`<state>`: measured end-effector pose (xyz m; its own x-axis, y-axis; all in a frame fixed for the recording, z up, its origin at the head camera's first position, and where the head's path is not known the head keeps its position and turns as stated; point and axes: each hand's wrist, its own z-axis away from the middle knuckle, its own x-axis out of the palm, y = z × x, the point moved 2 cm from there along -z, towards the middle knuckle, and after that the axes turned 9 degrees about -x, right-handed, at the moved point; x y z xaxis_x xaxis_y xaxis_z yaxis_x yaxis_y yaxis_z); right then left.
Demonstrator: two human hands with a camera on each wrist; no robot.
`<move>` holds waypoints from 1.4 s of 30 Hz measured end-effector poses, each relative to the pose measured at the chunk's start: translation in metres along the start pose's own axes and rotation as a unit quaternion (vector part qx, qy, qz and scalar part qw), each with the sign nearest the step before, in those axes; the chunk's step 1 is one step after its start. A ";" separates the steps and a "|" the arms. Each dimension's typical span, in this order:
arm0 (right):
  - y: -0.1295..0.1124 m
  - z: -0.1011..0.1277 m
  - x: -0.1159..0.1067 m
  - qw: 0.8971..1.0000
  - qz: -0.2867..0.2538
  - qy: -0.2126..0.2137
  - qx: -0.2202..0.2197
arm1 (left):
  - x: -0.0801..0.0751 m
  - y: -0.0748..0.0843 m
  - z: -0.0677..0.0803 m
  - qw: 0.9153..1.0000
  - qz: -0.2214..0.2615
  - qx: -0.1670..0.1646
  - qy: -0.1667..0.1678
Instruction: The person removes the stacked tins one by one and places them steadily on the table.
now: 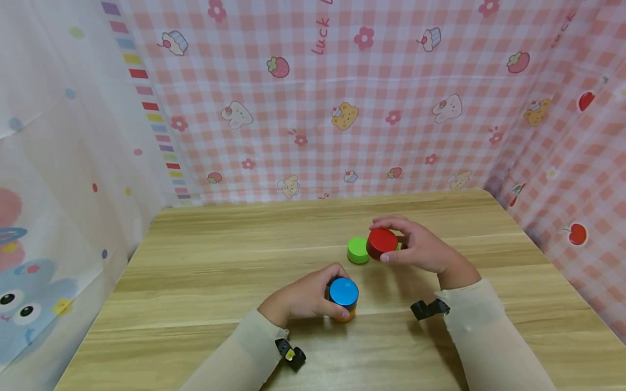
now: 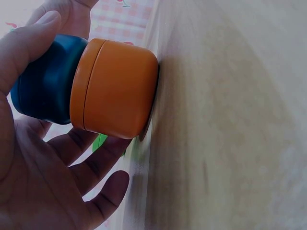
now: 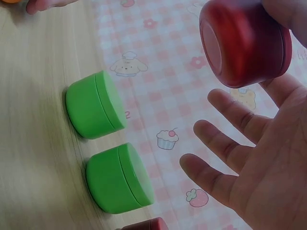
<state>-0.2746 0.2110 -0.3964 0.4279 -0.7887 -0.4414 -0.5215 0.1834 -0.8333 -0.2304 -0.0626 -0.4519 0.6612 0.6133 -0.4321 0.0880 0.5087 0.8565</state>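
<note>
Two grips hold: left hand (image 1: 312,294) curls round the blue jar (image 1: 344,291), stacked on the orange jar (image 2: 120,88); right hand (image 1: 418,247) pinches the red jar (image 1: 382,242), off the table (image 1: 210,293) near a green jar (image 1: 357,252); advisable to keep blue steady and red clear of green.

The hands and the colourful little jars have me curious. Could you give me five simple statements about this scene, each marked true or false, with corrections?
1. The blue jar sits on top of the orange jar. True.
2. Two green jars stand on the table. True.
3. The left hand is empty. False: it grips the blue jar.
4. The red jar in the right hand rests on the table. False: it is held above it.
5. The curtain behind the table has pink checks. True.
</note>
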 end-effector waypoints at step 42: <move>0.015 0.008 -0.022 0.996 -0.007 0.047 0.075 | 0.001 -0.002 -0.001 1.000 0.005 -0.009 0.002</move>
<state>-0.2859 0.2360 -0.4023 0.3607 -0.8416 -0.4019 -0.3964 0.2518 -0.8829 -0.2307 -0.0628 -0.4543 0.6590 0.6207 -0.4248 0.0687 0.5127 0.8558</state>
